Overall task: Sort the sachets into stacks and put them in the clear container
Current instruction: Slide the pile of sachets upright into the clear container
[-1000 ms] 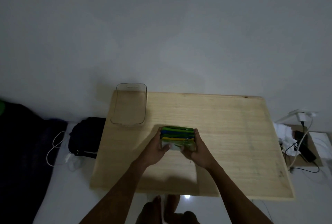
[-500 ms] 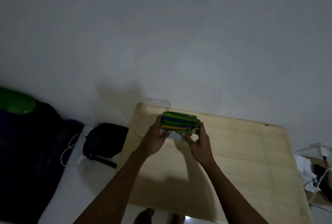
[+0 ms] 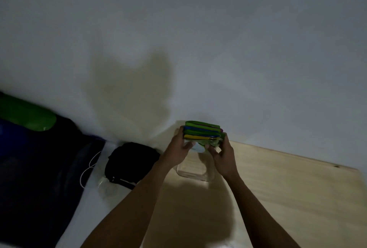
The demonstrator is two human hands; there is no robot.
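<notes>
— Both hands have carried the stack of sachets (image 3: 203, 133) off the middle of the desk (image 3: 297, 188) toward its far left corner; it now hangs over the clear container (image 3: 195, 174).

— How is it held?

— The left hand (image 3: 178, 147) is closed on the stack's left end and the right hand (image 3: 223, 153) on its right end, with thumbs on the near face. The stack is squeezed between them, green, blue and yellow edges showing.

— Is it in the container yet?

— Not that I can tell. Only the container's near wall shows, below the hands. I'd judge lowering comes next.

— Anything else nearby?

— A black bag (image 3: 131, 161) off the desk's left side.
</notes>
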